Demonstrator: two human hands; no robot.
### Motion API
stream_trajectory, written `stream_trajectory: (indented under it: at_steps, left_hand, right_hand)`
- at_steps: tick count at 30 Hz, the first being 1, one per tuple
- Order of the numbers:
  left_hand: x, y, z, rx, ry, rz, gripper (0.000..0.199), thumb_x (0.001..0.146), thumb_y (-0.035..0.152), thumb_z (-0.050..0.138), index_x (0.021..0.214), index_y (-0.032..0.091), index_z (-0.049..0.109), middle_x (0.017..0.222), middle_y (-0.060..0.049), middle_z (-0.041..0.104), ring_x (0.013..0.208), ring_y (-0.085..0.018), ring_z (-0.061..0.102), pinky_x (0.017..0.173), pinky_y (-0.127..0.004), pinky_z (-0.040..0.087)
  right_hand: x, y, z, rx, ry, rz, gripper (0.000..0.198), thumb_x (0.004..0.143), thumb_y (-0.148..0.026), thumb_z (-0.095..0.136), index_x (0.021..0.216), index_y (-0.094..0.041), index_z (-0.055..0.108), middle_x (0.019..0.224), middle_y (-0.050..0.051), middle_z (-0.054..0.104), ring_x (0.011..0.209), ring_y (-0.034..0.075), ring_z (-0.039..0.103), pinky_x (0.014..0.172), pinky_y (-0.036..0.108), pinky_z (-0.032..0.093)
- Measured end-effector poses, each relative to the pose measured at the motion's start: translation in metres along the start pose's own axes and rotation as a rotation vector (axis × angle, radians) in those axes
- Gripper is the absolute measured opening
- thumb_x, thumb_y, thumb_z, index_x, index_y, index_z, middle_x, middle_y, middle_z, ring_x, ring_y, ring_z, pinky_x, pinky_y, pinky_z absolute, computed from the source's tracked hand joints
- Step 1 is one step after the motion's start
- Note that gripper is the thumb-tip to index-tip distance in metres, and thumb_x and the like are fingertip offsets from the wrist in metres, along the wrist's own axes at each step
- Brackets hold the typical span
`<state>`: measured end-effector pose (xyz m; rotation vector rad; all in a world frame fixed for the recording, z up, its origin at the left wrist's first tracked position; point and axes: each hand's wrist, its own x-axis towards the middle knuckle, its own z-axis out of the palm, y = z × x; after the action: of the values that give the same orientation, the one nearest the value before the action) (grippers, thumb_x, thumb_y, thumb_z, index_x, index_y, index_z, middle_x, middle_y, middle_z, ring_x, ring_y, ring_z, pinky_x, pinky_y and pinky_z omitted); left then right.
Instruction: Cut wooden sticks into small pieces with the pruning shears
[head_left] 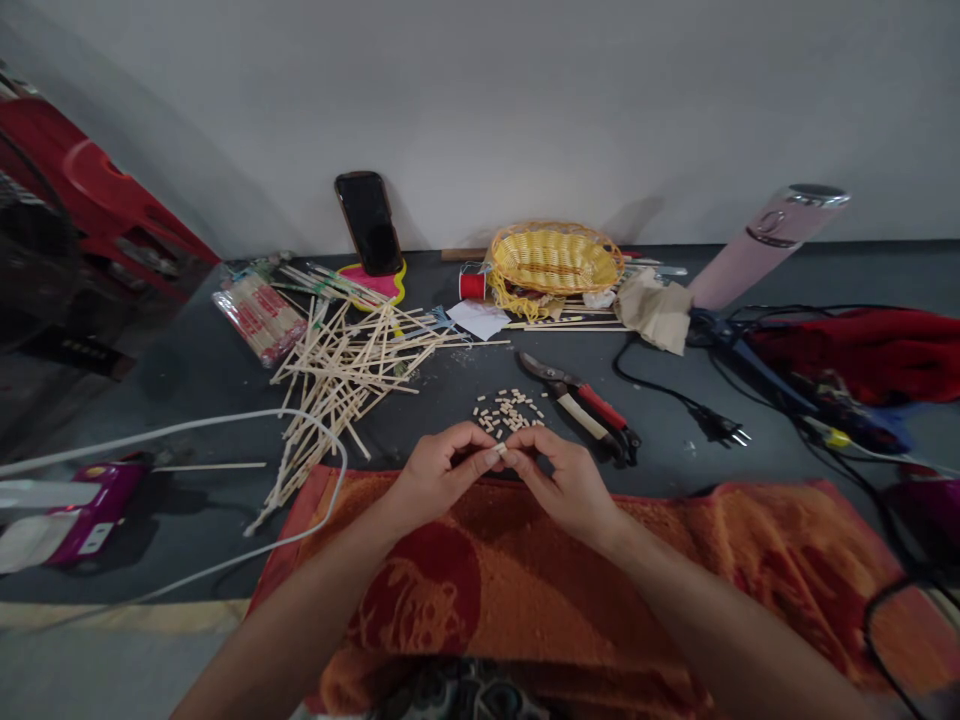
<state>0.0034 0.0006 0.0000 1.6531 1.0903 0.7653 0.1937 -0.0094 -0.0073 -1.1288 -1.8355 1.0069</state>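
My left hand [448, 465] and my right hand [556, 470] meet at the fingertips over the near edge of an orange towel [540, 590]. Pinched between both thumbs and forefingers is a short piece of wooden stick [501, 451], mostly covered by the fingers. Just beyond my fingertips lies a small heap of cut stick pieces [511, 408] of like size. Pruning shears [581, 405] with red and cream handles rest to the right of the heap, blades pointing away to the left. A loose pile of long thin wooden sticks [345, 365] spreads out at the left.
A yellow wicker basket [556, 260], a red thread spool [472, 287] and a propped phone [369, 222] stand by the wall. A pink flask [765, 245] leans at the right, near a black plug [716, 425]. A white cable [337, 480] loops at the left beside a purple device [94, 510].
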Motion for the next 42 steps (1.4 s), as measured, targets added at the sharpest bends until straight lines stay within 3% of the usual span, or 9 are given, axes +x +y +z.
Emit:
stream_trajectory:
  at_steps: [16, 32, 39, 42]
  left_hand:
    - [-0.005, -0.009, 0.003, 0.255, 0.056, 0.16, 0.016, 0.092, 0.029, 0.051, 0.093, 0.02, 0.064, 0.083, -0.001, 0.071, 0.077, -0.012, 0.066, 0.068, -0.02, 0.047]
    - [-0.003, -0.012, 0.0, 0.365, 0.053, 0.158, 0.015, 0.092, 0.029, 0.05, 0.093, 0.022, 0.063, 0.083, 0.0, 0.072, 0.074, -0.012, 0.066, 0.069, -0.022, 0.047]
    - [-0.001, -0.017, -0.004, 0.501, 0.1, 0.152, 0.017, 0.092, 0.031, 0.05, 0.095, 0.021, 0.064, 0.081, -0.001, 0.072, 0.073, -0.014, 0.066, 0.066, -0.023, 0.044]
    - [0.0, -0.019, -0.005, 0.528, 0.114, 0.145, 0.018, 0.093, 0.032, 0.049, 0.095, 0.021, 0.064, 0.081, -0.001, 0.072, 0.074, -0.014, 0.066, 0.066, -0.023, 0.044]
  right_hand:
    - [-0.001, 0.001, 0.002, -0.03, 0.006, -0.02, 0.012, 0.093, -0.028, 0.05, 0.091, -0.021, 0.059, 0.081, -0.001, 0.064, 0.075, 0.012, 0.059, 0.069, 0.023, 0.044]
    - [0.0, 0.004, -0.003, -0.025, -0.035, -0.014, 0.017, 0.091, -0.026, 0.052, 0.107, -0.023, 0.058, 0.099, 0.002, 0.067, 0.09, 0.015, 0.062, 0.081, 0.028, 0.049]
    - [0.012, 0.012, -0.038, -0.2, 0.208, 0.01, 0.017, 0.093, -0.025, 0.046, 0.105, -0.021, 0.059, 0.092, 0.004, 0.066, 0.082, 0.016, 0.061, 0.077, 0.03, 0.049]
    - [0.016, 0.021, -0.043, -0.235, 0.22, 0.01, 0.02, 0.093, -0.023, 0.044, 0.107, -0.021, 0.058, 0.094, 0.004, 0.064, 0.072, 0.014, 0.059, 0.07, 0.029, 0.049]
